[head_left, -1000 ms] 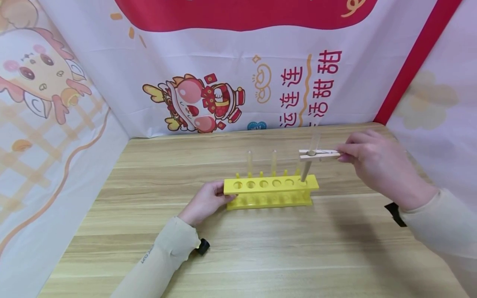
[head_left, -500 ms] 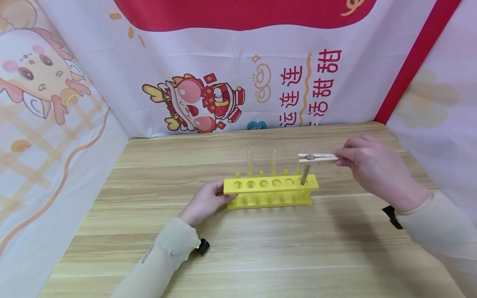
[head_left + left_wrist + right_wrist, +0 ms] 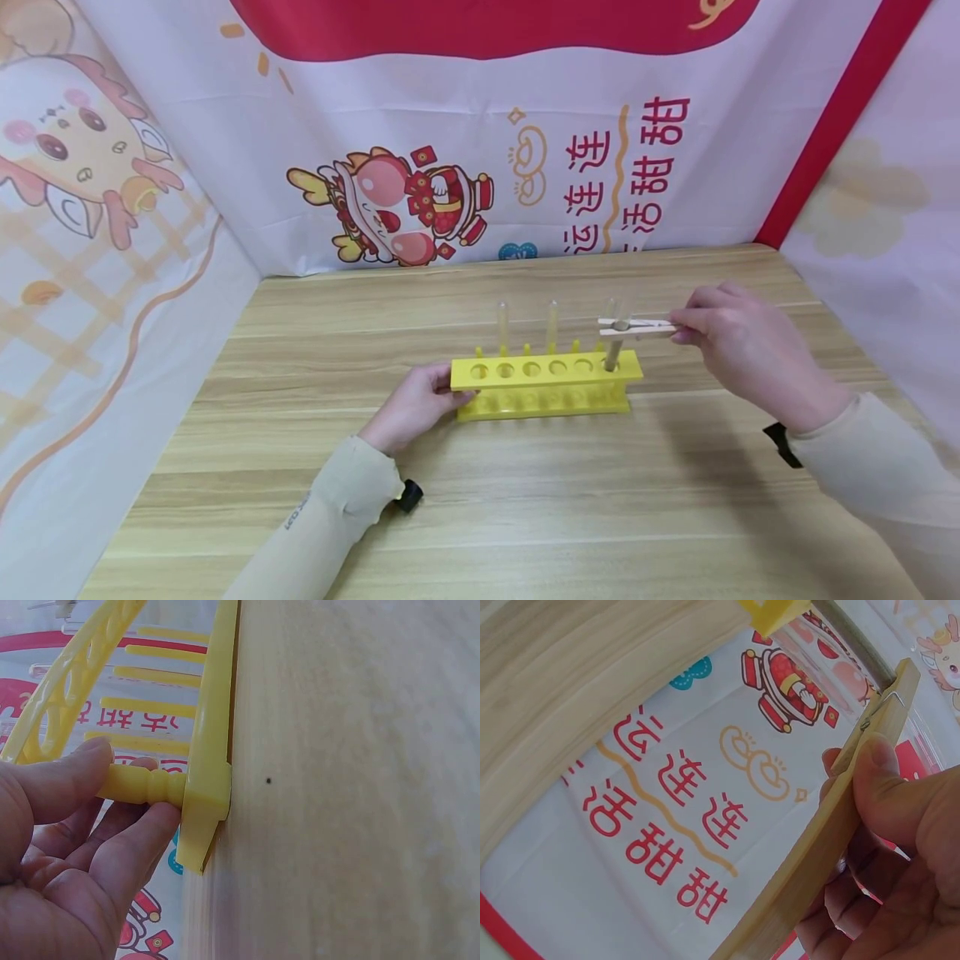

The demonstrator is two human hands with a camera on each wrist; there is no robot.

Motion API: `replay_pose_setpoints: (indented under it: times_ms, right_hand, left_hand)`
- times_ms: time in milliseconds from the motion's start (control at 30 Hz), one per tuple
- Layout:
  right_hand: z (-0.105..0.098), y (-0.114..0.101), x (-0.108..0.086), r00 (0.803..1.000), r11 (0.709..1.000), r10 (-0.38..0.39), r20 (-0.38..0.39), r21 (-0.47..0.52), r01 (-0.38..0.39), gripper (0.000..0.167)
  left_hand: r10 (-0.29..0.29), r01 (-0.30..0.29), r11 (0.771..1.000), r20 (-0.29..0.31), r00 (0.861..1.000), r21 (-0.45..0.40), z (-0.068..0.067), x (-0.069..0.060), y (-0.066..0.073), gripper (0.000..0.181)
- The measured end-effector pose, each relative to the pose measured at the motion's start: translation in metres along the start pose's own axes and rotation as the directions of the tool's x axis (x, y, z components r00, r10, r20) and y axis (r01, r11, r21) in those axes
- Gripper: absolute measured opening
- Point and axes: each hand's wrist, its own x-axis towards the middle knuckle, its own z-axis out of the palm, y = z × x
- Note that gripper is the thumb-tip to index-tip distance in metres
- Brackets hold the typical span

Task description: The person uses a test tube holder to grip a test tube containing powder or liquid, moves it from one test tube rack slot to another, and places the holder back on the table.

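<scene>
Right of centre in the head view, the right hand (image 3: 757, 358), pinching a wooden test-tube clamp (image 3: 647, 331), has dropped, sinking the grey-looking test tube (image 3: 613, 356) deeper into the yellow test-tube rack (image 3: 517, 382); the left hand (image 3: 416, 407) grips the rack's left end.

right wrist: wooden clamp (image 3: 823, 841) cut off below | head: sleeve print (image 3: 297, 510) illegible

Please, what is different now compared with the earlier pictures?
The right hand moved lower, bringing the wooden clip and its test tube down at the right end of the yellow rack. Nothing was newly gripped or let go. The left hand still holds the rack, which stayed in place.
</scene>
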Motion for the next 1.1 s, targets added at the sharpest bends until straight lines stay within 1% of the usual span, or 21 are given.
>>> replay_pose_setpoints:
  times_ms: [233, 400, 667, 800, 1000, 1100]
  right_hand:
    - [0.008, 0.000, -0.003, 1.000, 1.000, 0.002, 0.008, 0.012, -0.002, 0.026]
    - [0.014, 0.001, -0.006, 1.000, 1.000, 0.009, 0.002, 0.028, -0.009, 0.023]
    - [0.021, 0.002, -0.010, 1.000, 0.998, 0.023, 0.008, 0.057, -0.024, 0.027]
    - [0.025, 0.002, -0.012, 1.000, 0.998, 0.029, 0.011, 0.061, -0.029, 0.027]
    - [0.028, 0.000, -0.015, 0.998, 0.997, 0.050, 0.037, 0.056, -0.052, 0.027]
    - [0.031, 0.000, -0.016, 0.999, 0.997, 0.039, 0.034, 0.058, -0.041, 0.027]
  left_hand:
    - [-0.008, 0.008, 1.000, 0.003, 1.000, -0.012, 0.000, 0.001, -0.002, 0.033]
    - [-0.002, 0.003, 1.000, 0.005, 1.000, -0.009, -0.001, 0.002, -0.002, 0.032]
    - [0.007, -0.007, 1.000, 0.005, 1.000, 0.004, -0.001, 0.001, -0.002, 0.032]
    - [0.005, -0.005, 1.000, 0.004, 1.000, 0.006, -0.001, 0.001, -0.001, 0.032]
    - [-0.003, 0.003, 1.000, -0.003, 1.000, 0.015, 0.000, 0.000, 0.000, 0.033]
    - [-0.006, 0.006, 1.000, -0.004, 1.000, 0.018, 0.000, 0.000, 0.001, 0.033]
